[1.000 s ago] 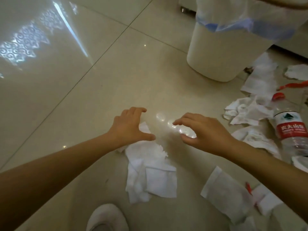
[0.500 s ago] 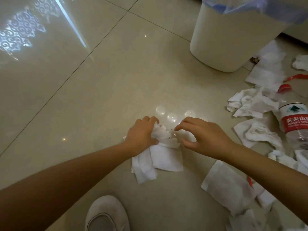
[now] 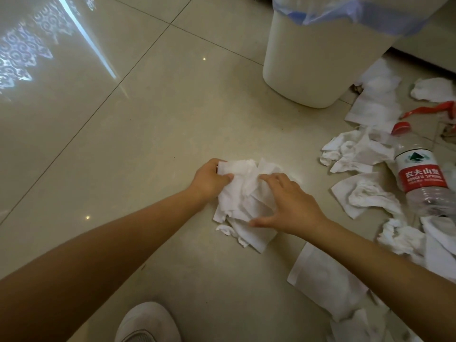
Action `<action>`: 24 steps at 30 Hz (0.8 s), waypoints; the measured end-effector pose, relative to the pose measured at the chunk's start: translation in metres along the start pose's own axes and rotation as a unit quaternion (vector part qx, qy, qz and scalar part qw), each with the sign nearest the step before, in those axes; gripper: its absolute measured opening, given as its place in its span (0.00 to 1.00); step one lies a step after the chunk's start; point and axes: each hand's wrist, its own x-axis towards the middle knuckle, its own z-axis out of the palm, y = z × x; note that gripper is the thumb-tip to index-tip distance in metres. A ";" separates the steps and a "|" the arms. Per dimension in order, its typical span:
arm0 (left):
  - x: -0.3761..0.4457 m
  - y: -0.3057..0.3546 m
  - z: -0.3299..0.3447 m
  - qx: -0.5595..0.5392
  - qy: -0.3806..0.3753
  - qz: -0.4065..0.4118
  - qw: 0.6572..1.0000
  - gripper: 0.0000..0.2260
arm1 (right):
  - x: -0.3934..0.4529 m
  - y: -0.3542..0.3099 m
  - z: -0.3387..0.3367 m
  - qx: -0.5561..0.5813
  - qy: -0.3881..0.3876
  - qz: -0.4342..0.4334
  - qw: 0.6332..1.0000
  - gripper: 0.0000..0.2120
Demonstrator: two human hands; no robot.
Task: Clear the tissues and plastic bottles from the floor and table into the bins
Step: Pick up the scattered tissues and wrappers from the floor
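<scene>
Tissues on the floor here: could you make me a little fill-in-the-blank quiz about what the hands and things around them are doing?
1. Both hands, left hand and right hand, are gathering a bunch of white ____.
2. The plastic bottle lying on the floor has a ____ cap.
3. The white bin is lined with a ____ bag.
4. Near the bottom edge, a white ____ shows on the floor.

Missing words: tissues; red; blue; shoe
</scene>
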 end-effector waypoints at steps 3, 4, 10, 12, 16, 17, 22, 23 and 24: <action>-0.001 0.002 0.007 0.011 0.001 0.000 1.000 0.12 | 0.001 -0.006 0.016 -0.047 -0.024 0.025 0.998 0.51; -0.001 0.001 0.008 0.014 0.004 0.001 1.000 0.13 | 0.001 -0.006 0.022 -0.076 -0.020 0.023 0.997 0.50; 0.000 0.001 0.000 0.020 0.012 0.001 1.000 0.13 | -0.005 0.001 0.033 -0.069 0.014 -0.029 0.997 0.14; 0.000 0.004 -0.002 0.020 0.009 -0.002 1.000 0.13 | -0.005 0.006 0.026 -0.034 0.035 -0.023 0.999 0.02; 0.001 0.021 -0.006 -0.008 0.011 0.007 1.000 0.13 | 0.000 0.022 -0.005 0.046 0.108 0.032 0.993 0.07; 0.002 0.027 -0.006 -0.014 0.013 0.012 1.000 0.13 | -0.001 0.026 -0.016 0.069 0.122 0.042 0.989 0.05; 0.005 0.074 -0.015 -0.066 0.026 0.057 0.996 0.14 | -0.010 0.040 -0.074 0.226 0.225 0.070 0.945 0.07; 0.006 0.086 -0.018 -0.071 0.027 0.071 0.995 0.14 | -0.012 0.040 -0.087 0.245 0.244 0.071 0.936 0.07; 0.006 0.099 -0.021 -0.073 0.028 0.085 0.993 0.14 | -0.014 0.040 -0.101 0.263 0.258 0.069 0.927 0.06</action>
